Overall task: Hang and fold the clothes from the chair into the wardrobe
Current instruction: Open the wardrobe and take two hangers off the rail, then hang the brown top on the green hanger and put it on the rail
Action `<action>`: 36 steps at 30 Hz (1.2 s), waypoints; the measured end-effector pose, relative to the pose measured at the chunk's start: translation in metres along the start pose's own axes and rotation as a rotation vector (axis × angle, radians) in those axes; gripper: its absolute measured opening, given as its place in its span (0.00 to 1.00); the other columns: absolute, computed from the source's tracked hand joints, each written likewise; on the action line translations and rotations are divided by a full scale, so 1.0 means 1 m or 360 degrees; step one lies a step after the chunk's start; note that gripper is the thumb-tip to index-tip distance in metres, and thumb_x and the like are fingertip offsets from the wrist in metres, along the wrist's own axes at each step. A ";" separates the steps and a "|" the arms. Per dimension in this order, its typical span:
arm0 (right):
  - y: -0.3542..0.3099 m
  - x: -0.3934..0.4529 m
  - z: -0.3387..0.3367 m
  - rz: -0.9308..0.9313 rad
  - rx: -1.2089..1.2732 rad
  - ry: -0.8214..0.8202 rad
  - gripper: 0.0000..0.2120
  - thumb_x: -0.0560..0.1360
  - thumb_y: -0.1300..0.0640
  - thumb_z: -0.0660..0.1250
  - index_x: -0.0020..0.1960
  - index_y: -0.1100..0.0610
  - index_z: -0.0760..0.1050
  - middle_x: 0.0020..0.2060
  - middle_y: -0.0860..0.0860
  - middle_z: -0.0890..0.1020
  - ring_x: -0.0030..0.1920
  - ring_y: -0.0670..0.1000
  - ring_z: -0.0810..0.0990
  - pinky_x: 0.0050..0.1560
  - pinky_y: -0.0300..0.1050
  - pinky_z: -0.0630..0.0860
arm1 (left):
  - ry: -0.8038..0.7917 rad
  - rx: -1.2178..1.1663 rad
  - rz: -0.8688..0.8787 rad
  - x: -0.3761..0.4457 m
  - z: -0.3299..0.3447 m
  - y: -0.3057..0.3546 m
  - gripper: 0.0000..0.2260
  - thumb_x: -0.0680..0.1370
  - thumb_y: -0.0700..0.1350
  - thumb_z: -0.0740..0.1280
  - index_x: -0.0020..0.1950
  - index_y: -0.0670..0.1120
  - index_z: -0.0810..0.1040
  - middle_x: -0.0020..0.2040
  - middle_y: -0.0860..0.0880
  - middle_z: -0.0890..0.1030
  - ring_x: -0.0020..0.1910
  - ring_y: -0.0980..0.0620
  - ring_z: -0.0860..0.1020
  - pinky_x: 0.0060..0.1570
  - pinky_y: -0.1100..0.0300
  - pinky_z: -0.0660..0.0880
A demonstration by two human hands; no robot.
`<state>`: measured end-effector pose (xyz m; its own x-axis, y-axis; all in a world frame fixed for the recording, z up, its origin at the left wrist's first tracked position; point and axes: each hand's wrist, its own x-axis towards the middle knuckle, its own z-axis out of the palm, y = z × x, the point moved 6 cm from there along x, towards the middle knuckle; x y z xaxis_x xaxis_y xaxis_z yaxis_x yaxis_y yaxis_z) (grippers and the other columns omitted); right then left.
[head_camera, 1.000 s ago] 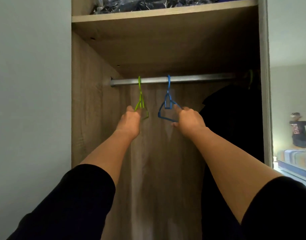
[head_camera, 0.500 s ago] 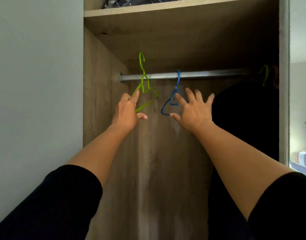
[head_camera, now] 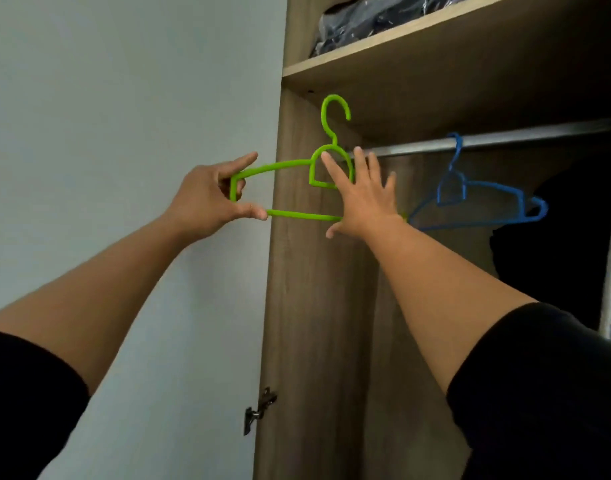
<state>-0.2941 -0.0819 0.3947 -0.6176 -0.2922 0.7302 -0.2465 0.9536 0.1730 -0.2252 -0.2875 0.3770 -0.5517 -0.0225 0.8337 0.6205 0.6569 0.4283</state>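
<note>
Both arms are extended forward and up, forearms bare, black sleeves at the upper arms. The left hand [head_camera: 207, 199] is curled, thumb and fingers pinched on the end of a green hanger [head_camera: 279, 168], index finger extended. The right hand [head_camera: 364, 199] is held flat, fingers straight and spread, palm away from the camera, laid over the hanger's middle.

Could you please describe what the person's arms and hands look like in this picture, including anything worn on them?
Both forearms are bare from above the elbow down. Each upper arm is covered by a short black sleeve, the left sleeve at the lower left edge and the right sleeve at the lower right. The left hand and right hand are bare: no gloves, rings, watch or bracelets are visible.
</note>
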 end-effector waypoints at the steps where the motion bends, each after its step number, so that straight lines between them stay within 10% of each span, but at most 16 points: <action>1: -0.009 -0.006 0.000 -0.0027 0.0053 -0.0008 0.60 0.62 0.42 0.77 0.74 0.39 0.34 0.76 0.59 0.40 0.76 0.61 0.39 0.70 0.68 0.48 | 0.0009 -0.0044 -0.0054 -0.012 -0.012 0.002 0.40 0.60 0.46 0.78 0.70 0.50 0.70 0.34 0.52 0.69 0.33 0.57 0.67 0.39 0.70 0.68; 7: -0.069 -0.045 -0.015 -0.0309 0.0298 0.0143 0.57 0.64 0.44 0.76 0.75 0.40 0.35 0.65 0.60 0.64 0.69 0.60 0.63 0.69 0.67 0.54 | 0.0141 0.0023 -0.0296 -0.090 -0.083 0.016 0.33 0.58 0.49 0.78 0.63 0.54 0.77 0.34 0.52 0.70 0.34 0.56 0.67 0.42 0.64 0.68; 14: -0.149 -0.090 -0.051 -0.0657 0.0598 0.0164 0.58 0.62 0.42 0.76 0.76 0.42 0.37 0.60 0.56 0.65 0.60 0.57 0.66 0.59 0.57 0.66 | -0.0113 0.1374 -0.0373 -0.162 -0.154 0.048 0.40 0.60 0.60 0.78 0.68 0.55 0.68 0.48 0.57 0.73 0.48 0.54 0.75 0.57 0.54 0.70; 20: -0.222 -0.143 -0.096 -0.0913 0.0985 0.0031 0.64 0.56 0.32 0.75 0.75 0.43 0.34 0.58 0.54 0.66 0.59 0.56 0.67 0.59 0.54 0.66 | -0.0020 0.1755 -0.0604 -0.232 -0.225 0.091 0.42 0.57 0.60 0.79 0.65 0.51 0.66 0.53 0.52 0.73 0.53 0.49 0.74 0.48 0.57 0.67; 28: -0.324 -0.262 -0.178 -0.1422 0.1405 -0.0311 0.36 0.76 0.42 0.60 0.75 0.37 0.40 0.32 0.45 0.64 0.54 0.62 0.76 0.46 0.45 0.66 | -0.0101 0.1940 -0.1091 -0.403 -0.324 0.176 0.49 0.59 0.61 0.77 0.74 0.57 0.56 0.51 0.50 0.71 0.49 0.48 0.74 0.48 0.55 0.71; 36: -0.416 -0.403 -0.275 -0.1694 0.1906 -0.0545 0.44 0.71 0.38 0.67 0.76 0.39 0.41 0.63 0.58 0.75 0.61 0.59 0.75 0.58 0.49 0.71 | -0.0087 0.2264 -0.1462 -0.563 -0.409 0.299 0.44 0.68 0.51 0.75 0.74 0.63 0.49 0.50 0.49 0.70 0.45 0.48 0.75 0.52 0.48 0.75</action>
<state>0.2623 -0.3409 0.2104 0.1124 -0.8986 0.4241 -0.9473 -0.2257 -0.2273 0.4991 -0.3872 0.1779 -0.4546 -0.7498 0.4808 -0.8311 0.5512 0.0738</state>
